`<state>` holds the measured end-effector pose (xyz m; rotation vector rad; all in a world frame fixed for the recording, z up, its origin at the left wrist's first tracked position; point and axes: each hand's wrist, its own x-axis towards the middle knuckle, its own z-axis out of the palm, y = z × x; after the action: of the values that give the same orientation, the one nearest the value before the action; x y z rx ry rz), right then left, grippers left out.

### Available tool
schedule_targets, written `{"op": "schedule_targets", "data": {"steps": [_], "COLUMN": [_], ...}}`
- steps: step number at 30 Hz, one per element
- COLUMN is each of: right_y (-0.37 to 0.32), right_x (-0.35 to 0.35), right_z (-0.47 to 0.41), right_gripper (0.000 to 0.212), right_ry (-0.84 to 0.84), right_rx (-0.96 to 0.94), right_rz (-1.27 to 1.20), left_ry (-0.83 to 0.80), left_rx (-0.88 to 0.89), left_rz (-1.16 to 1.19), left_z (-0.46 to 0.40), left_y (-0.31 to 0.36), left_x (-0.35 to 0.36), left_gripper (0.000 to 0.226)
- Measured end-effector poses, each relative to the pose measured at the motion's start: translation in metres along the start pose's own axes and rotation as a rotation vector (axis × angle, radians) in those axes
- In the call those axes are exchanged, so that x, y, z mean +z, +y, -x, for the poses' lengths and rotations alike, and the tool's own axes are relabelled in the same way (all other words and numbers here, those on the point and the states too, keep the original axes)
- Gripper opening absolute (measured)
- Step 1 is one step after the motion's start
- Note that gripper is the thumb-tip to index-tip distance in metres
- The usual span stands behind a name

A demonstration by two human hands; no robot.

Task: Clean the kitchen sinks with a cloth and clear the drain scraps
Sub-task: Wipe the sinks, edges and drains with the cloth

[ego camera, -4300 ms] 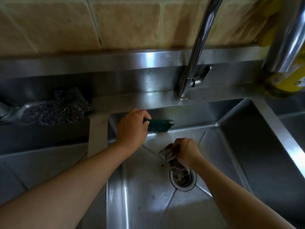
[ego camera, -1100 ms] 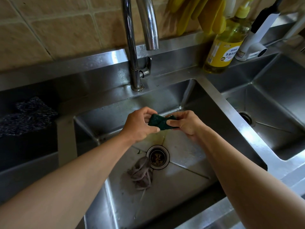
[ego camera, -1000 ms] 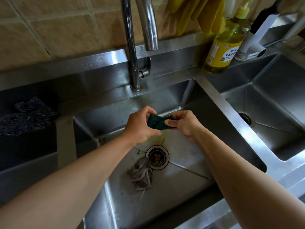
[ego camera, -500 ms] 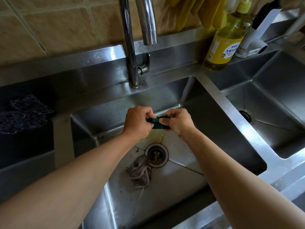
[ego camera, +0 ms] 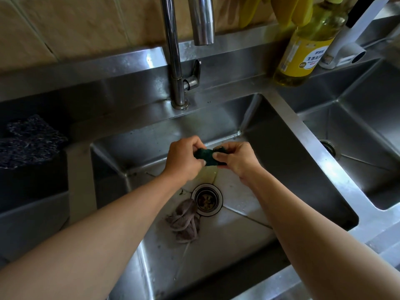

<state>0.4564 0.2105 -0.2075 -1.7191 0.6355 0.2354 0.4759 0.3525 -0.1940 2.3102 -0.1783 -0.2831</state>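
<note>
Scouring pad [ego camera: 206,156] lengthwise left-right, pinched between left hand [ego camera: 184,160], right hand [ego camera: 237,159], above sink [ego camera: 281,169]

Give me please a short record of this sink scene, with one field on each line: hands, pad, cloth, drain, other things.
left hand: left hand grips one end of the green scouring pad
right hand: right hand pinches the other end
pad: held above the middle sink
cloth: grey cloth lies crumpled beside the drain
other: faucet, yellow soap bottle
</note>
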Motion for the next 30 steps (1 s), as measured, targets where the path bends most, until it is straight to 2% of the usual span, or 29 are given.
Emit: {"op": "schedule_targets", "data": {"steps": [4,6,14,16,20,27,30], "right_y": [0.011,0.011,-0.029,-0.046,-0.079,-0.105,-0.104], "right_x": [0.005,0.008,0.028,0.040,0.071,0.127,0.143], "right_z": [0.000,-0.002,-0.007,-0.009,-0.015,-0.041,-0.057], "right_gripper": [0.020,0.019,0.035,0.038,0.030,0.017,0.013], "right_ry": [-0.073,-0.074,-0.112,-0.137,-0.171,-0.036,0.050], "right_rx": [-0.017,-0.038,-0.080,-0.072,-0.147,-0.272,-0.329], "right_rz": [0.071,0.053,0.004,-0.022,-0.032,0.255,0.313], "left_ry": [-0.079,-0.075,-0.037,0.016,0.170,0.258,0.253], "left_rx": [-0.163,-0.175,-0.213,-0.228,-0.225,-0.186,-0.182], "left_rz": [0.017,0.048,0.253,0.288,0.324,0.039,-0.051], "left_z": [0.000,-0.002,-0.016,-0.019,-0.029,-0.051,-0.062], "left_y": [-0.017,-0.021,-0.036,-0.040,-0.052,-0.094,-0.109], "left_x": [0.004,0.001,-0.050,-0.066,-0.099,-0.130,-0.127], "left_gripper": [0.055,0.061,0.048,0.047,0.039,0.032,0.035]}}
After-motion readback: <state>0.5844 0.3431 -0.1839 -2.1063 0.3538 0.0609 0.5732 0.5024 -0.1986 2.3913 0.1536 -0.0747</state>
